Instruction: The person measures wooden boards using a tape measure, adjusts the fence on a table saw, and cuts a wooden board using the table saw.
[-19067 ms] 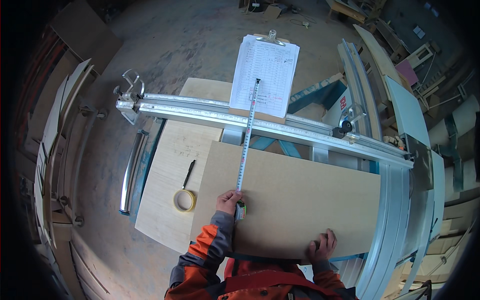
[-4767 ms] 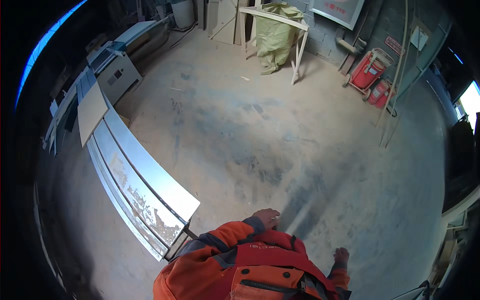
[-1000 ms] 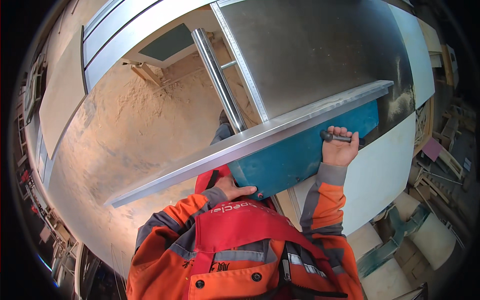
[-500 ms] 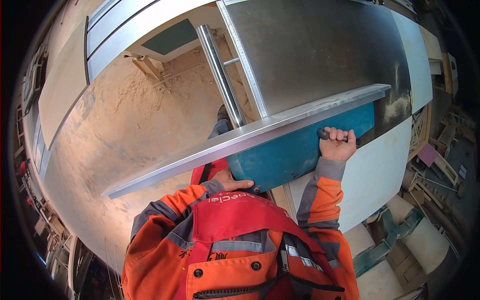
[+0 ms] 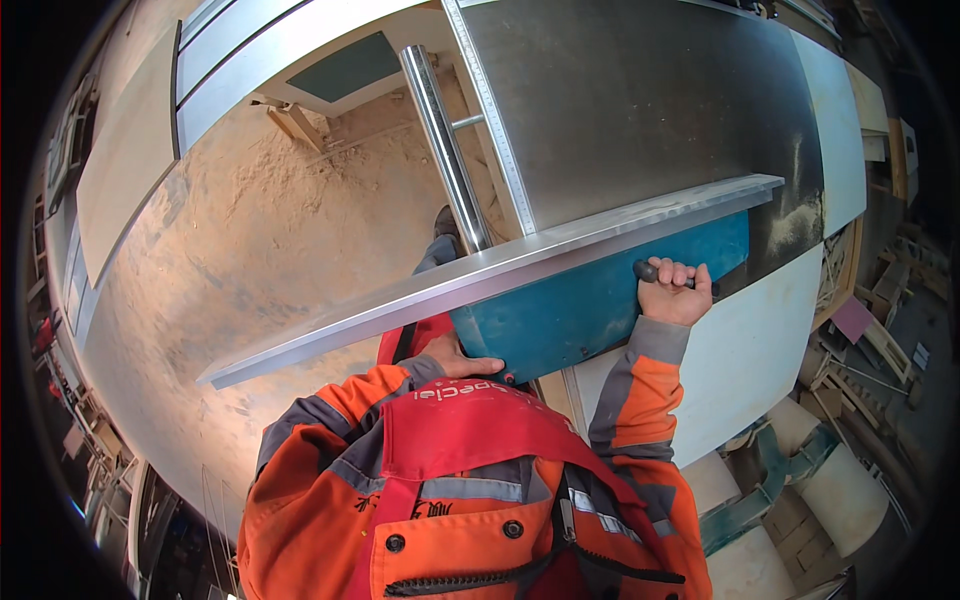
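Note:
A long aluminium fence bar (image 5: pixel 420 287) with a blue metal body (image 5: pixel 570 315) lies slantwise in front of me. Its right part rests over the dark saw table (image 5: pixel 650 100), while the left end juts out above the floor. My right hand (image 5: pixel 672 292) is closed round a black knobbed handle (image 5: pixel 645 269) on the blue body. At the body's near left corner is my left hand (image 5: pixel 452 357), its thumb lying along the edge and its other fingers partly hidden. A shiny round rail (image 5: pixel 440 140) runs away from me, its near end passing behind the bar.
A ruler strip (image 5: pixel 490 110) edges the saw table's left side. White panels (image 5: pixel 745 350) adjoin it at the right. Sawdust covers the floor (image 5: pixel 220 240) at left, with a wooden block (image 5: pixel 295 125) on it. Ducting (image 5: pixel 770 480) and scrap wood lie at lower right.
The bar has turned very slightly, its left end a little farther away and its right end a little nearer. Both hands keep their places on the fence.

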`<state>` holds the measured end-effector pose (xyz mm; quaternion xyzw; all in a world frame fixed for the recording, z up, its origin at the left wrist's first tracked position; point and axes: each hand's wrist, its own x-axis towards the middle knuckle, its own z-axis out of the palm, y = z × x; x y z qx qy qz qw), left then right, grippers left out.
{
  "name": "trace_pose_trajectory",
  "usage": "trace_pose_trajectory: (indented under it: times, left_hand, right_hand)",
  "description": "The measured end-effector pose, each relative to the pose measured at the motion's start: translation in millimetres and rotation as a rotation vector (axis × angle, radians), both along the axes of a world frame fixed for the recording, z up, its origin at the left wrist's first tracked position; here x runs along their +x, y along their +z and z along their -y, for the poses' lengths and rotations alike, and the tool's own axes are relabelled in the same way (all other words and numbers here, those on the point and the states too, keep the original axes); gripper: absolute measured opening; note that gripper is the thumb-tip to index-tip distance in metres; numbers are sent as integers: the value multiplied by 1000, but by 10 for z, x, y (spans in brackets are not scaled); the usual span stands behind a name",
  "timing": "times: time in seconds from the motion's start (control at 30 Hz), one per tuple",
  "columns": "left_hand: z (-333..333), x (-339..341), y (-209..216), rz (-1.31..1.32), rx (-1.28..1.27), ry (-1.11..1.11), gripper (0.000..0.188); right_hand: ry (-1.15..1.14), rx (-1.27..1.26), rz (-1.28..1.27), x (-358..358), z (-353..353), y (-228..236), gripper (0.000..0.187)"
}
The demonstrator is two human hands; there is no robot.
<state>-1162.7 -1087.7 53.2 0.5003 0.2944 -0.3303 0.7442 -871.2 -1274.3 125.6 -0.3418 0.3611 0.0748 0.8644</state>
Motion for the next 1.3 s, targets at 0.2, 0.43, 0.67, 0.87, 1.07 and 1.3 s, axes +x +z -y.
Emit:
trace_pose_trajectory:
  times: [0.2,0.43,0.67,0.87,1.07,1.3]
  left_hand:
    - [-11,-6,-4,6,-24,18,78]
    - [-33,-19,-46,-9,-10,-4,88]
    - [-71,32,43,-19,-33,18,93]
    - [-97,83,114,-34,-49,43,78]
    - [-94,63,82,-39,-33,46,78]
    - [-100,111,143,-37,-47,60,79]
  right_hand:
    - [6,4,5,8,2,-11,35]
    - [55,37,48,7,65,-67,34]
    - [43,38,31,15,34,-39,34]
    - [-19,1,-11,27,-91,60,34]
    - [-3,6,2,37,-65,36,34]
    - [-6,-9,0,64,-79,19,33]
